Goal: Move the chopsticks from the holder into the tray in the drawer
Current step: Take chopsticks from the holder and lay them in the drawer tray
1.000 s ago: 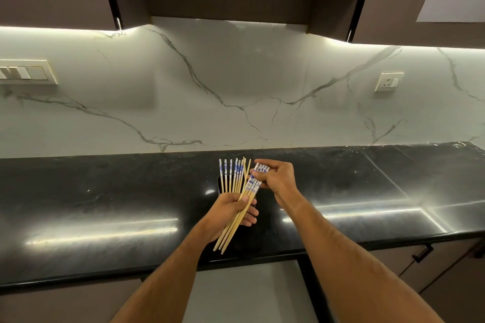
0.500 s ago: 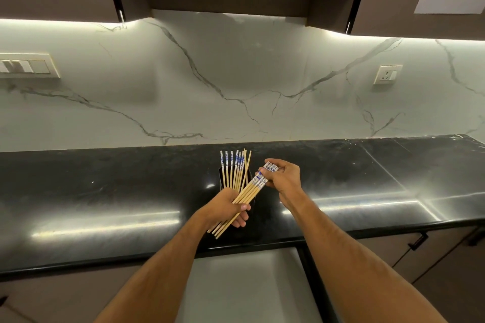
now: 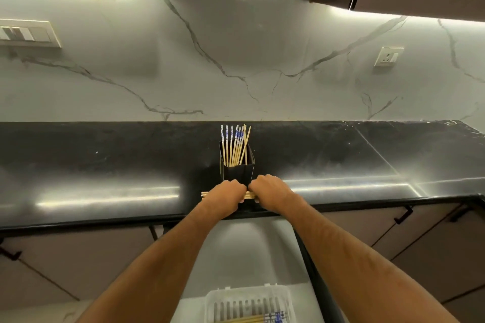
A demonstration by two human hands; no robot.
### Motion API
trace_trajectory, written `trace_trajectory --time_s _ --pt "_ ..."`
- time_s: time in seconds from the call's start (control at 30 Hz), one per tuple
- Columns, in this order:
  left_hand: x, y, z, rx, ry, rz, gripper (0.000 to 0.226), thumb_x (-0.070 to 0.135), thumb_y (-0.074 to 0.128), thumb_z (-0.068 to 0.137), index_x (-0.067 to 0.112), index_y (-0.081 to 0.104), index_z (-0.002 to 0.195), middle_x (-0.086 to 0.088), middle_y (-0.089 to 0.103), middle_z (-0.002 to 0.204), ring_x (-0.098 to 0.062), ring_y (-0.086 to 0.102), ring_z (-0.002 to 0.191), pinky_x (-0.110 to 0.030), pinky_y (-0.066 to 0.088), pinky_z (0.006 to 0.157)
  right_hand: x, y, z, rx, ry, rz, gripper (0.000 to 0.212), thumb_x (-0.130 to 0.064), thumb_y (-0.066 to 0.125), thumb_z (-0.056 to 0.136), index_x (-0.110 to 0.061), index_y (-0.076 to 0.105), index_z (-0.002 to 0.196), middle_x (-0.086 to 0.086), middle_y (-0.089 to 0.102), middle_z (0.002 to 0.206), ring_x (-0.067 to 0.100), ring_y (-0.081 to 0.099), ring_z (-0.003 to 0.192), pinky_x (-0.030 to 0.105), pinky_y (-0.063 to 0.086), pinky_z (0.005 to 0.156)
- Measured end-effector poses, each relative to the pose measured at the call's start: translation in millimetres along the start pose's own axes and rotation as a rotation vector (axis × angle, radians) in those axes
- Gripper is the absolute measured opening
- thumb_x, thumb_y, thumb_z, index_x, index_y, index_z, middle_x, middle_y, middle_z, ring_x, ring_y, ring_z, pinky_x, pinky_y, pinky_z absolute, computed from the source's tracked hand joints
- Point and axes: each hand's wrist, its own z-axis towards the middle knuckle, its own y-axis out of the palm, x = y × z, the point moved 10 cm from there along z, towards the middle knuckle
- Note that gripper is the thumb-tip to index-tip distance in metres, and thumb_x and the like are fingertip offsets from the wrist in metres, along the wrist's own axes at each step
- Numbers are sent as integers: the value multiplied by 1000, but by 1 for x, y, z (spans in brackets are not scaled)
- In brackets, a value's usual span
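Note:
A black square holder (image 3: 237, 172) stands on the dark countertop (image 3: 105, 162) with several wooden chopsticks (image 3: 235, 145) upright in it, their tops patterned blue and white. Just in front of it, my left hand (image 3: 227, 195) and my right hand (image 3: 271, 193) meet side by side, both closed over a horizontal bundle of chopsticks (image 3: 207, 194) whose bare ends stick out left of my left hand. Below, in the open drawer (image 3: 236, 252), a white slotted tray (image 3: 249, 301) holds a few chopsticks (image 3: 262, 318).
The counter's black front edge (image 3: 105, 221) runs across above the drawer. Closed cabinet fronts with dark handles (image 3: 402, 215) flank the drawer. A marble backsplash carries a switch plate (image 3: 26, 33) and a socket (image 3: 388, 56).
The bundle has turned from slanted to horizontal and dropped low in front of the holder. Both hands now close over it side by side. The view has tilted down, showing the drawer tray.

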Motion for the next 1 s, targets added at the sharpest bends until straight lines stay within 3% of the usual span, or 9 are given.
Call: trace_trajectory --time_s 0.17,0.33,0.47,0.6,0.77,1.0 --pt "4 28 -15 -25 -15 92 33 11 65 93 14 57 125 -10 64 110 -25 61 94 -37 50 84 -9 28 -9 -59 32 17 18 -15 66 94 -12 67 112 10 69 102 22 65 89 34 51 83" --pt "13 52 -31 -15 -19 104 42 9 68 91 12 54 131 -12 63 122 -30 62 110 -41 52 94 -16 64 -19 -110 56 69 19 -9 63 95 -10 68 113 11 69 104 26 67 97 39 54 90" --pt "25 88 -52 -9 -12 125 22 14 61 98 9 64 119 -11 68 114 -27 67 103 -37 54 92 -18 112 -40 -100 77 118 16 -9 62 94 -9 71 108 11 71 100 27 68 92 36 56 87" --pt "38 143 -69 -116 -10 61 25 17 61 97 10 63 121 -10 66 115 -27 65 105 -38 52 96 -26 167 -67 -136 62 164 14 -9 61 94 -10 70 104 9 69 96 23 68 87 33 57 82" --pt "58 193 -93 -109 109 90 21 -7 56 90 4 67 103 -13 70 95 -30 68 84 -36 54 73 -41 221 -92 -216 1 165 15 2 59 92 -6 71 97 10 70 88 24 68 78 34 59 75" --pt "53 246 -109 -97 54 50 25 -2 60 91 7 66 114 -11 73 100 -27 71 85 -32 53 71 -60 269 -113 -248 -49 171 13 -1 65 90 -3 71 102 12 71 91 27 69 78 30 46 67"
